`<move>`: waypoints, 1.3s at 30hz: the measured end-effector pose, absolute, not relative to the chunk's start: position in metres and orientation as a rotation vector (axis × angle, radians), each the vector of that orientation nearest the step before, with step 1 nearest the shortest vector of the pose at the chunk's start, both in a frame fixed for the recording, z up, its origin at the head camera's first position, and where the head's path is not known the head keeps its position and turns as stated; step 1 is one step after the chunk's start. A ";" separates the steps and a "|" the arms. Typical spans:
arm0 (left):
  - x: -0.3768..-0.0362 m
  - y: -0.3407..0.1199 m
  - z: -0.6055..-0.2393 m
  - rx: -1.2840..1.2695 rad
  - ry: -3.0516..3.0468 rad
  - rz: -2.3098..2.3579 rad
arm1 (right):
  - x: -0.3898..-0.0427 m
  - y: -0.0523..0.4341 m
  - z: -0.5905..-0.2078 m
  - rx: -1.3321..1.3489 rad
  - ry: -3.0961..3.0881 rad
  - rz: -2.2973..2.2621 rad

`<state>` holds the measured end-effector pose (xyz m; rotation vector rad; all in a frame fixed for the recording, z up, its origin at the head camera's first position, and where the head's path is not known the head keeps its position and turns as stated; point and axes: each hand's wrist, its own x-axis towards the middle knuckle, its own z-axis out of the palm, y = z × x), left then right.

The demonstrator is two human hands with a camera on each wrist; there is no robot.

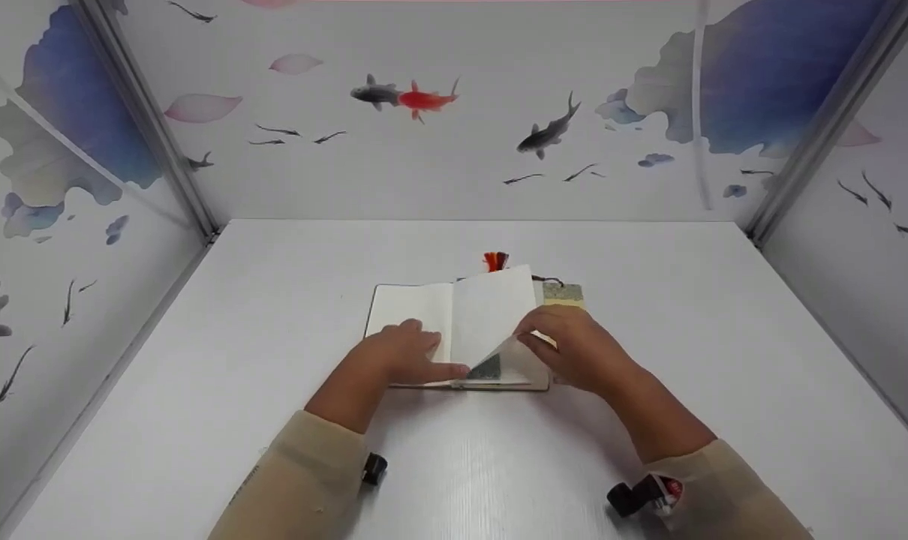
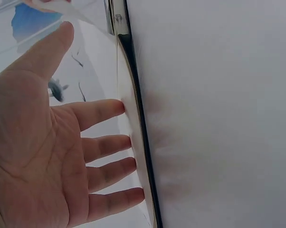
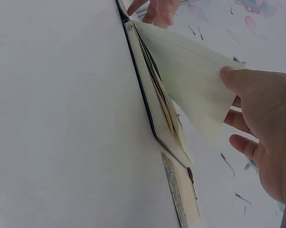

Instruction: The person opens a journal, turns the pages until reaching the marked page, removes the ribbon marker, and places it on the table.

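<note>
Notebook (image 1: pixel 416 315) lies open mid-desk (image 1: pixel 274 420); left hand (image 1: pixel 398 356), fingers straight, presses its left page flat. Right hand (image 1: pixel 574 349) pinches a page (image 1: pixel 491 315) lifted over the notebook's right half: page-turn in progress. Next, I judge, the leaf must swing across the spine without creasing.

Bright, even, diffuse light fills the head view, with no single source visible. The white table (image 1: pixel 274 300) shows a soft sheen on its near edge and only faint shadows under the 2 forearms and beside the notebook (image 1: pixel 409 307). Wide-angle distortion bows the frame posts at the left and right edges, and the picture is slightly soft throughout. Both wrist views run dimmer and greyer. In the left wrist view the left hand (image 2: pixel 43 156) sits close, with soft grey shadows of its fingers on the table. In the right wrist view the lifted page (image 3: pixel 195 80) glows pale, and the far background blurs.
</note>
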<state>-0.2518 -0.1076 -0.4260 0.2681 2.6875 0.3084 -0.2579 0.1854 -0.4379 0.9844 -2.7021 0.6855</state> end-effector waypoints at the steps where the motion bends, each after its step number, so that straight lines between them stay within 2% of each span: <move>1: -0.250 -0.108 -0.426 0.272 2.690 0.319 | -0.258 0.184 -0.438 1.009 -2.654 0.672; 8: -0.245 -0.104 -0.432 0.310 2.763 0.367 | -0.252 0.177 -0.437 0.990 -2.477 0.609; 14: -0.245 -0.094 -0.432 0.241 2.783 0.355 | -0.248 0.175 -0.436 0.860 -2.485 0.625; 39: -0.245 -0.092 -0.432 0.195 2.881 0.304 | -0.254 0.182 -0.442 0.772 -2.563 0.624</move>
